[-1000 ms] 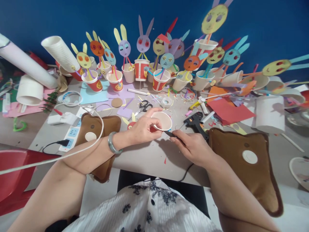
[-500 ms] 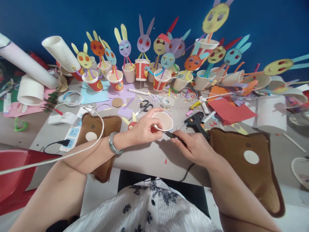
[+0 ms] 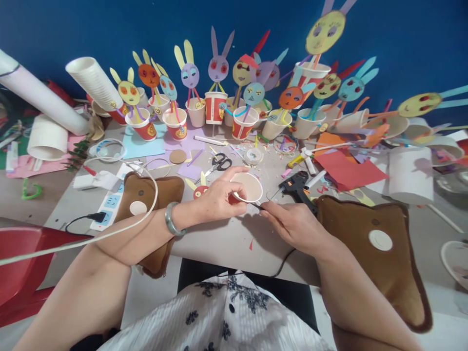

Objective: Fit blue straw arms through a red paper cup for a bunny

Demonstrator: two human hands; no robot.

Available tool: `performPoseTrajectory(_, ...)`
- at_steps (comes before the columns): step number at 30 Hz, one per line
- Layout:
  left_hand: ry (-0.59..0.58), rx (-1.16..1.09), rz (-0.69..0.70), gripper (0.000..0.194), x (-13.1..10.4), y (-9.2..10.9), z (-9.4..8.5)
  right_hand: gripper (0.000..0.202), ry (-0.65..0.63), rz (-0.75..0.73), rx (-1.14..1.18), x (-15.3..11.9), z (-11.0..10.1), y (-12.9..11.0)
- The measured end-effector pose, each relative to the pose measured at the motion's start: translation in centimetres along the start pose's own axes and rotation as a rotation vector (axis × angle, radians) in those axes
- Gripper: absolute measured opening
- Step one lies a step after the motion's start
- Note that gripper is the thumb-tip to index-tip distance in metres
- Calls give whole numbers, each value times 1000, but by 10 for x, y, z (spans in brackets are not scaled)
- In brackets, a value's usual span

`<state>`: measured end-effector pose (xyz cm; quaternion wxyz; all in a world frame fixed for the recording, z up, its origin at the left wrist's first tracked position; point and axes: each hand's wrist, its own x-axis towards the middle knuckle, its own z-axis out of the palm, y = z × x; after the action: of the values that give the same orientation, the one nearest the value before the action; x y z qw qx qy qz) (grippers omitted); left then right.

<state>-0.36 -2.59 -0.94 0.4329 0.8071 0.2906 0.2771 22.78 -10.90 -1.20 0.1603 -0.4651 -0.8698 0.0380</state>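
Note:
My left hand (image 3: 224, 196) is wrapped round the left side of a paper cup (image 3: 250, 186), whose open top faces me. At the cup's lower right rim, my right hand (image 3: 288, 219) pinches a slim dark tool (image 3: 258, 206); its tip touches or nearly touches the cup, and most of it is hidden by the fingers. A red paper rabbit face (image 3: 200, 191) with yellow ears lies just left of my left hand. Black-handled scissors (image 3: 220, 162) lie beyond the cup, and a black glue gun (image 3: 295, 187) is to its right.
Paper cups (image 3: 215, 108) with rabbit faces line the back. Brown cushions (image 3: 365, 253) lie right and left. A power strip (image 3: 107, 209) and white cable (image 3: 156, 190) are at the left. Red paper (image 3: 351, 168) and paper scraps lie at the right.
My right hand has shifted slightly and turned, and less of the dark tool shows now. My left hand still holds the cup in nearly the same place.

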Motion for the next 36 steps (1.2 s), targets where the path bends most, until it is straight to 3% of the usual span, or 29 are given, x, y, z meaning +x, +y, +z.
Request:
performPoseTrajectory(8,39,-22,7,4,3,-7,1,37,93,50,58,3,-1,-3)
performPoseTrajectory(24,33,-99,4,6,4,-3,2,31,-28,189,488,5,-5,3)
performPoseTrajectory(36,-38,-130,-24,5,3,-1,0,29,-33,193,494,5,-5,4)
